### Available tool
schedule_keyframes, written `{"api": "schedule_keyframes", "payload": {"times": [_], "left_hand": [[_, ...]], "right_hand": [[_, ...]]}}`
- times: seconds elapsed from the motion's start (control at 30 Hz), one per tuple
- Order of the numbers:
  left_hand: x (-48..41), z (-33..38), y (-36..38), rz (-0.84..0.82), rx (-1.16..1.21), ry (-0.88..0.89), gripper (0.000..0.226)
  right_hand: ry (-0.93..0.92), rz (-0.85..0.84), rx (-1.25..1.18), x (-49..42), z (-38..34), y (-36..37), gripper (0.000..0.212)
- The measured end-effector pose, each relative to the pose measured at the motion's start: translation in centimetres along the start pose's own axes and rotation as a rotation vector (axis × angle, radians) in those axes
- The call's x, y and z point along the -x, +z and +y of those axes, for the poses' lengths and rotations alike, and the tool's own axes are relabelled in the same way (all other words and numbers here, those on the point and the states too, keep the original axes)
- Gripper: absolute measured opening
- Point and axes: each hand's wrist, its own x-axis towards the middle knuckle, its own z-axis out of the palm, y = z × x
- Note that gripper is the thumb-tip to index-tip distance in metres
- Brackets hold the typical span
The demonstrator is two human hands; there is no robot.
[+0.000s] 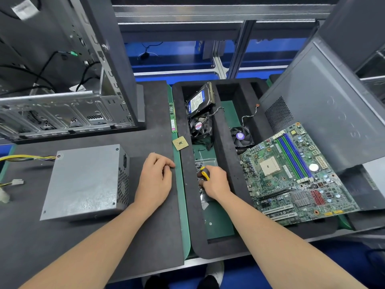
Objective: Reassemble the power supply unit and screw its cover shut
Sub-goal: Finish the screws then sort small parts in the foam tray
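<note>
Forearms reach in from the near edge, bare, spreading toward two separate spots. The left hand [155,180] lies palm down on the dark foam mat [145,236], fingers loosely curled and holding nothing, its fingertips near the mat's right border. The right hand [214,182] is closed around a screwdriver [205,173] with a yellow-and-black handle; it sits low inside the middle well of the black foam tray [220,142], over a metal dish of small screws [200,165]. The shaft and tip are hidden, so which way the tool points cannot be told.

Left of the left hand, just apart from it, stands the power supply unit [85,182] — a grey metal box resting flat on the mat with its cover on top. Its long axis runs from near to far, leaning slightly rightward as it recedes. The perforated vent face looks toward the left hand, and the yellow-and-black cable bundle [27,157] leaves from the far left corner, trailing off leftward. Small screw heads show at the cover's corners.

Right of the right hand a green motherboard [295,176] lies tilted across the tray's edge. Beyond the hands sit a loose processor chip [180,143] on the tray rim, two black fans [200,126] and a hard drive [199,100] — further still, an open computer case [62,90] stands beyond the left hand.
</note>
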Motion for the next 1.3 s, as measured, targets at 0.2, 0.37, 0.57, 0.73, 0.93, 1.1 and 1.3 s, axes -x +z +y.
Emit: {"api": "schedule_keyframes", "payload": {"times": [0.2,0.37,0.57,0.73,0.93,1.1,1.3], "left_hand": [[0.1,0.0,0.0,0.010,0.002,0.011,0.026],[0.1,0.0,0.1,0.010,0.008,0.008,0.025],[0.0,-0.1,0.2,0.011,0.009,0.011,0.024],[-0.2,0.0,-0.1,-0.049,0.015,-0.005,0.017],[-2.1,1.8,-1.8,-0.198,0.142,-0.217,0.015],[-2.6,3.2,-4.0,-0.241,0.165,-0.371,0.023],[-1.8,1.6,-5.6,-0.301,-0.003,-0.347,0.031]], "right_hand": [[-0.021,-0.008,0.023,0.0,-0.1,0.1,0.008],[0.011,0.009,0.095,0.0,-0.1,0.3,0.014],[0.031,0.060,-0.029,0.3,-0.3,0.0,0.019],[-0.025,0.095,-0.115,1.0,-2.0,-1.3,0.019],[-0.181,0.133,-0.167,2.4,-6.4,-3.6,0.016],[-0.150,0.175,-0.070,2.6,-8.7,-4.2,0.018],[0.011,0.221,-0.084,2.2,-6.5,-5.5,0.024]]}}
